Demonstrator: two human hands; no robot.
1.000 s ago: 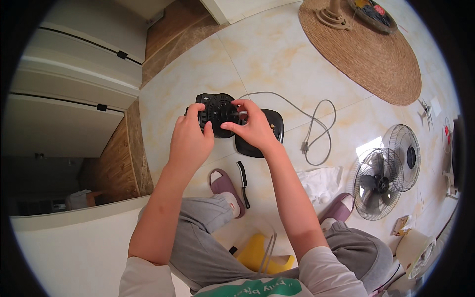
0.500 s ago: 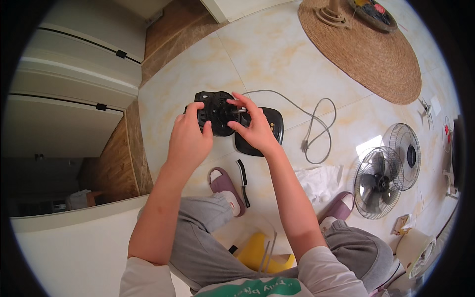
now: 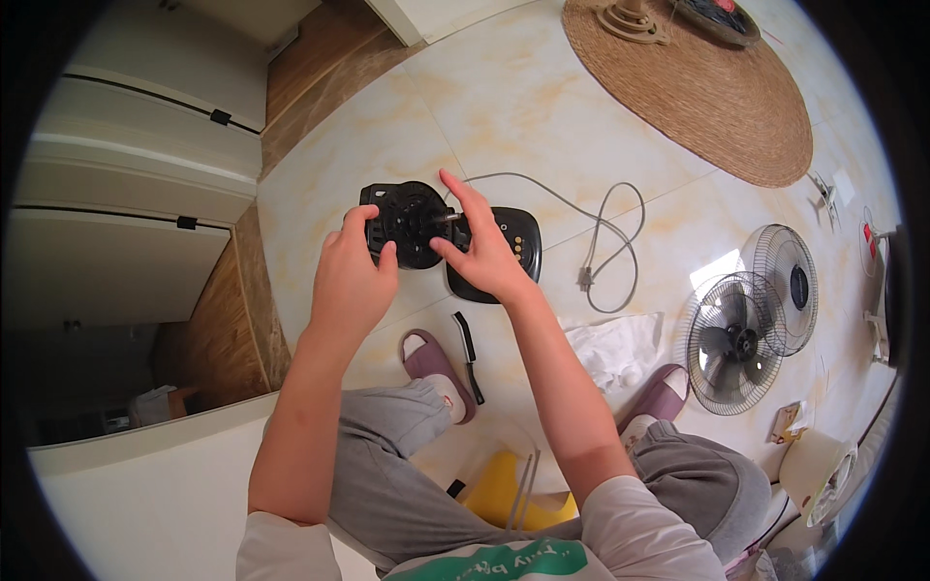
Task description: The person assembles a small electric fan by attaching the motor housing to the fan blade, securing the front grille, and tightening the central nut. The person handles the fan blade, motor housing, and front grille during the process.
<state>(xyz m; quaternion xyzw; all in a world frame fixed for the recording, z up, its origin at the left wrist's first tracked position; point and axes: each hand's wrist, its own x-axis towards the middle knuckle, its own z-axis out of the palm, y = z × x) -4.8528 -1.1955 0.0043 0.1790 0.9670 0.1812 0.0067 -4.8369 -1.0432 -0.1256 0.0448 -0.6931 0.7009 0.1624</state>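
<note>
A black fan motor housing (image 3: 407, 225) with a round front and a metal shaft (image 3: 446, 218) points toward the right. My left hand (image 3: 351, 266) grips its left edge, thumb below and fingers above. By the shaft, my right hand (image 3: 489, 254) has its index finger stretched up, apart from the thumb. The right thumb tip lies at the housing's right edge; whether it presses there I cannot tell. Under and beside my right hand is the black fan base (image 3: 526, 237) with small round buttons. A grey power cord (image 3: 620, 223) loops to its right on the floor.
A black-handled brush (image 3: 468, 356) lies near my left slipper (image 3: 436, 363). White crumpled cloth (image 3: 615, 351) is by my right slipper (image 3: 664, 395). Fan blades in a wire grille (image 3: 736, 344) and another grille (image 3: 790, 281) lie right. A woven mat (image 3: 697, 87) is far right; a yellow stool (image 3: 499, 494) is under me.
My right index finger has lifted and straightened away from the shaft, widening the gap to the thumb. My left hand keeps its grip on the housing. The whole view has shifted slightly.
</note>
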